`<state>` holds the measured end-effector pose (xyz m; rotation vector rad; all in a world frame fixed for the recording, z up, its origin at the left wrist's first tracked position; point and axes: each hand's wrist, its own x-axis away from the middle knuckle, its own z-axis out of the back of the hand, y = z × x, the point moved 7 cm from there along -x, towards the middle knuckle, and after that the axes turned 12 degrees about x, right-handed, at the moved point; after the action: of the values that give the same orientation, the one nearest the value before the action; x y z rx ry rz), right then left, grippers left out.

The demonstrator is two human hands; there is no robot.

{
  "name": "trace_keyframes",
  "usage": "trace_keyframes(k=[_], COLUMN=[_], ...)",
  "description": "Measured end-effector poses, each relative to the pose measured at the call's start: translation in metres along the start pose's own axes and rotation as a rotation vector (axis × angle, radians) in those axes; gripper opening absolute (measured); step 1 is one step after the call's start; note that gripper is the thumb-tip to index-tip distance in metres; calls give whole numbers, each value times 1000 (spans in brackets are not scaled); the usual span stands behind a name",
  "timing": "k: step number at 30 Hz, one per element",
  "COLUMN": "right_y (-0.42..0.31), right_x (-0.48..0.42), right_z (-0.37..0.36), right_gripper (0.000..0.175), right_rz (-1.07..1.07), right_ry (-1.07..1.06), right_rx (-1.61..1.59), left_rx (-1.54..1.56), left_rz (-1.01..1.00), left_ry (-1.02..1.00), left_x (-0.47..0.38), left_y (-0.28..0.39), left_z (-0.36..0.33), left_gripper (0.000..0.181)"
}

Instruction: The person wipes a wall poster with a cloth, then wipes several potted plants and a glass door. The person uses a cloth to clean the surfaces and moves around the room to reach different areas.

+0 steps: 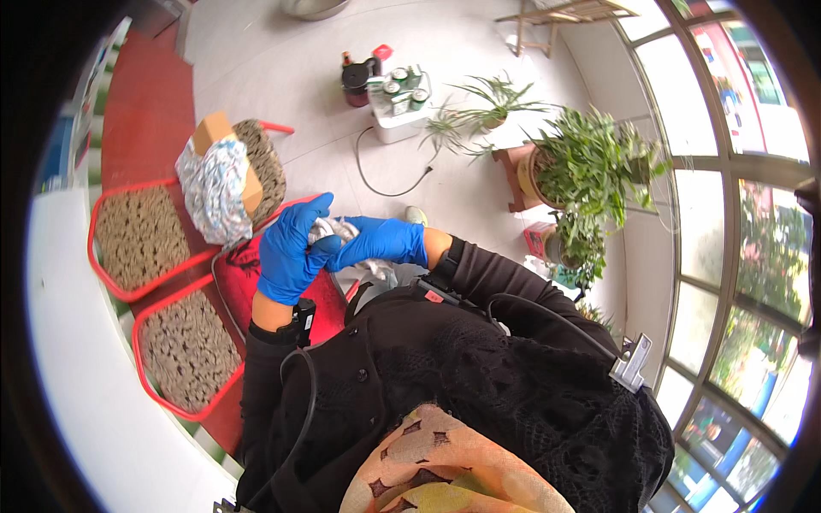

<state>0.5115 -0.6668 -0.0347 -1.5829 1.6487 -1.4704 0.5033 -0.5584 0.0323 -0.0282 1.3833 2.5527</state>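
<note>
Both my hands wear blue gloves and meet in front of my chest. My left hand (287,253) grips one side of a crumpled white-and-grey cloth (340,229), thumb raised. From the right, my right hand (381,242) closes around the same cloth, with its fingers partly hidden. A loose end of the cloth hangs below my right wrist. Under my left hand is a red seat (324,308) with a dark print. Beyond it, a bunched white-and-blue patterned fabric (215,186) lies on a seat with a tan block-like box (213,131) against it.
Red-framed seats with brown patterned covers (144,237) line the left. Ahead stand a white box (401,125) bearing several green cans, a dark pot (356,80) and a loose power cord (378,191). Potted plants (577,154) stand by the windows at right. A metal basin (314,8) is at the far edge.
</note>
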Motion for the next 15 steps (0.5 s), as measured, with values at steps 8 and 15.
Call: trace_keyframes(k=[8,15], right_y=[-19,-17], right_x=[91,207], right_z=[73,151], right_gripper=[46,53], right_rz=[46,90], right_ry=[485,935], right_rx=[643,796], left_rx=[-84,352], left_rz=[77,161], left_ry=[68,-50], left_x=[-78,-167], left_y=[15,44], left_z=[-83,-189], left_gripper=[23,31])
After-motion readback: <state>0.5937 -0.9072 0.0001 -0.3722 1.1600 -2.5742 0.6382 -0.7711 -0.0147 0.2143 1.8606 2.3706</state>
